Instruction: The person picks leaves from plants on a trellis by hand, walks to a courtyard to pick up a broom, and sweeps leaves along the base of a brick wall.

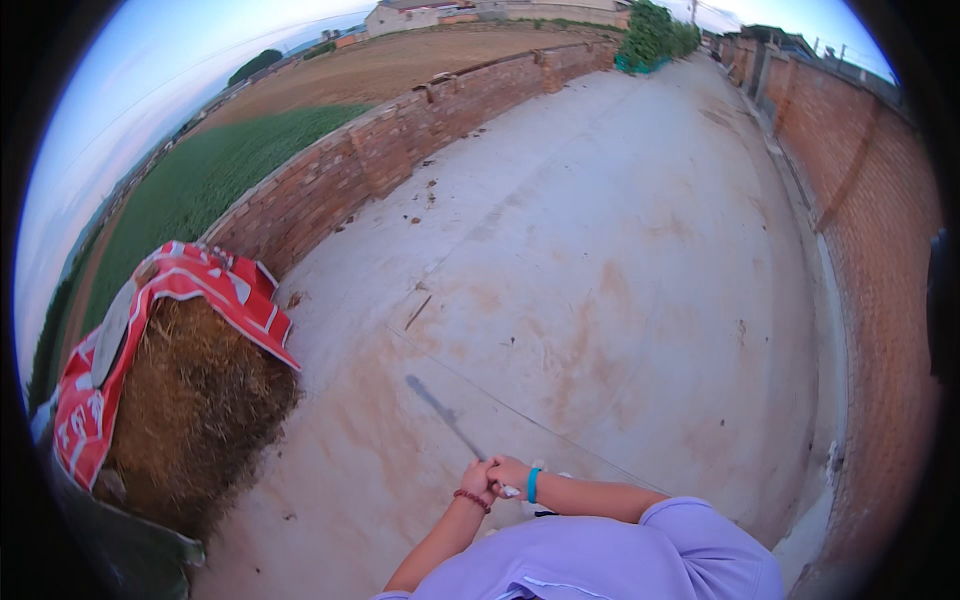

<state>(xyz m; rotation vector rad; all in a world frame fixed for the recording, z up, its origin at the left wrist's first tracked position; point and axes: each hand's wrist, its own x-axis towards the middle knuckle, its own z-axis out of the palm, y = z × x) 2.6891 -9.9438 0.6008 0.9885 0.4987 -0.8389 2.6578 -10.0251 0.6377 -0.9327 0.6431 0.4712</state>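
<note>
My left hand, with a red bead bracelet at its wrist, meets my right hand in front of my purple shirt. A teal band circles the right wrist. Both hands are closed together around the near end of a long, thin dark stick, which points away and to the left over the pale concrete; its outline is blurred, so its kind is unclear. A small white thing shows at the right hand's fingers. How the fingers overlap is partly hidden.
At left, a heap of straw lies under a red and white printed sheet. A low brick wall borders the concrete lane, and a taller brick wall stands right. A short twig lies ahead. Green bushes grow farther off.
</note>
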